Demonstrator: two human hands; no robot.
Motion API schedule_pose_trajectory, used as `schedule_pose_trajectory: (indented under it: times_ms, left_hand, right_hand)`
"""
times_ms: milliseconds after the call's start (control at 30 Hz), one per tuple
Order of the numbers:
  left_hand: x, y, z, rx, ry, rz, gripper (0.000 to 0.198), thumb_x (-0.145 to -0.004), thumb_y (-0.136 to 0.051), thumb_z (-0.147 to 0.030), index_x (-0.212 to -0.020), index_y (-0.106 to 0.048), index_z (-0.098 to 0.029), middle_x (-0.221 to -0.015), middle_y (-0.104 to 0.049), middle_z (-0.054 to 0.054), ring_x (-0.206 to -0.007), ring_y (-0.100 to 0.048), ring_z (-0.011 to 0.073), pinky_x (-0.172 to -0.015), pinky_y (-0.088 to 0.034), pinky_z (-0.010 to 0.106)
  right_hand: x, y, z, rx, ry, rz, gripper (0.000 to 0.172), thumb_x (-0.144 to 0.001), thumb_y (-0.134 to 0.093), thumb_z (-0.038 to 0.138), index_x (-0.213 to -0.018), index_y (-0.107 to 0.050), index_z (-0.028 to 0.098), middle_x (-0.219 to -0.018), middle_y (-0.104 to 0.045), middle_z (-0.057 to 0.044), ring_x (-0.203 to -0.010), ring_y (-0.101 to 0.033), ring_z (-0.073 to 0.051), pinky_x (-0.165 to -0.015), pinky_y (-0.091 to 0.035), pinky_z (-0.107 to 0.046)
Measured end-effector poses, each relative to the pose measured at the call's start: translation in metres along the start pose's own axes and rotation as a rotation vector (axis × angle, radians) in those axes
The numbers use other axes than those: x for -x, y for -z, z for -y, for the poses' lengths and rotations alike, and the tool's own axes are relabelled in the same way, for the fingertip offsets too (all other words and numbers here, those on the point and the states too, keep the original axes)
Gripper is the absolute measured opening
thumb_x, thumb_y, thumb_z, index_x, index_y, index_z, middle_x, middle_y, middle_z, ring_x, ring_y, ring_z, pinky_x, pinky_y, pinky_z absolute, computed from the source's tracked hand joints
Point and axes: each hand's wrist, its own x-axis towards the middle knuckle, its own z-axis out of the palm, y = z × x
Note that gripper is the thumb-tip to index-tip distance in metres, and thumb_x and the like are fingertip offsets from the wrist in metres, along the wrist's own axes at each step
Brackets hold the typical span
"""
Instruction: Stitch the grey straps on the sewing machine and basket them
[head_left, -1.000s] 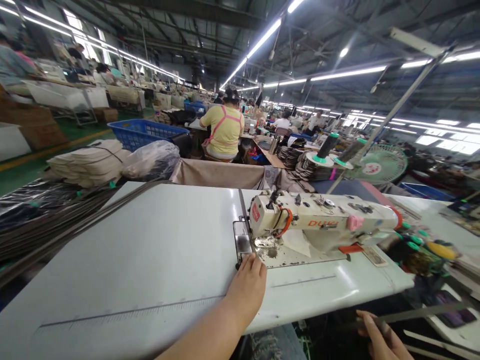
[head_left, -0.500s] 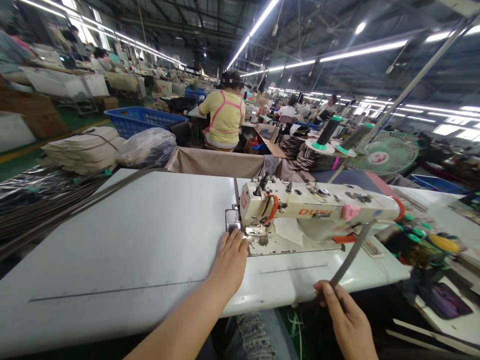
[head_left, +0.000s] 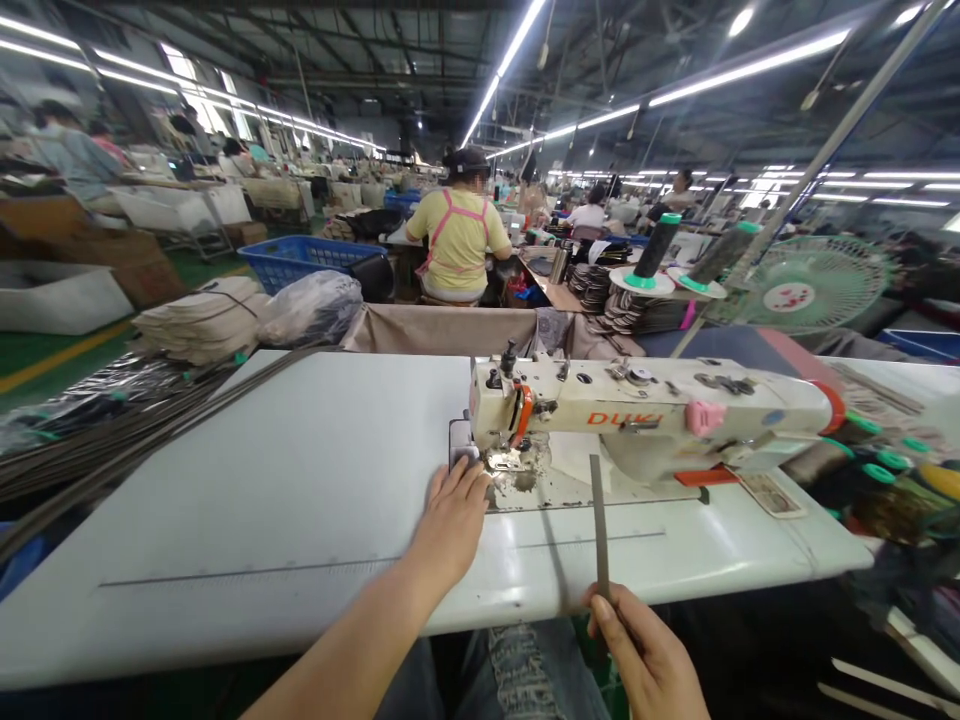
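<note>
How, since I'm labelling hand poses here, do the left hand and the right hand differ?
The left hand lies flat, palm down, on the white table; the right hand is off it, in front of the near edge. The left hand holds nothing and reaches to the needle area of the sewing machine; the right hand has its grip shut on a thin grey strip that stands upright. Both are bare.

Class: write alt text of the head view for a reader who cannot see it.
A person's left hand lies flat on a white table beside the needle of a sewing machine, while the right hand holds a thin grey strip upright at the table's front edge. Long dark strips lie along the table's left; a worker in yellow sits beyond.
</note>
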Motion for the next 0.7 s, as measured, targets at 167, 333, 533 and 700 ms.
schedule_pose_trajectory:
  times_ms: [167,333,533,700]
  left_hand:
    - [-0.015,0.001,0.019,0.246,0.082,0.014,0.029,-0.092,-0.053,-0.009,-0.113,-0.068,-0.023,-0.137,-0.067,0.007,-0.141,-0.052,0.0267,-0.123,-0.038,0.049]
    - [-0.051,0.002,0.050,0.286,0.171,0.023,0.034,-0.089,-0.056,-0.012,-0.120,-0.067,-0.018,-0.135,-0.065,0.013,-0.127,-0.061,0.0252,-0.117,-0.044,0.043]
    - [-0.095,0.000,0.066,0.256,0.157,0.064,0.039,-0.089,-0.060,-0.020,-0.127,-0.068,-0.020,-0.143,-0.063,0.010,-0.137,-0.054,0.0270,-0.120,-0.040,0.041]
    - [-0.117,0.004,0.063,0.234,0.150,0.078,0.043,-0.084,-0.070,-0.027,-0.127,-0.071,-0.024,-0.135,-0.069,0.007,-0.130,-0.060,0.0287,-0.113,-0.045,0.039]
  right_hand:
    - [-0.007,-0.015,0.008,0.010,0.016,0.040,0.037,-0.097,-0.059,0.054,-0.116,-0.074,0.026,-0.087,-0.076,-0.004,-0.086,-0.073,-0.021,-0.086,-0.058,-0.027]
    - [-0.012,-0.037,0.017,0.086,0.040,0.176,0.049,-0.101,-0.049,0.052,-0.136,-0.066,0.021,-0.125,-0.075,-0.013,-0.113,-0.072,-0.027,-0.100,-0.055,-0.035]
    - [-0.027,-0.060,0.040,0.237,-0.016,0.328,0.060,-0.103,-0.036,0.039,-0.161,-0.037,0.024,-0.103,-0.080,-0.011,-0.091,-0.076,-0.027,-0.079,-0.057,-0.036]
    - [-0.042,-0.069,0.050,0.260,-0.041,0.373,0.057,-0.101,-0.038,0.036,-0.156,-0.045,0.023,-0.112,-0.078,-0.014,-0.097,-0.075,-0.029,-0.083,-0.054,-0.037]
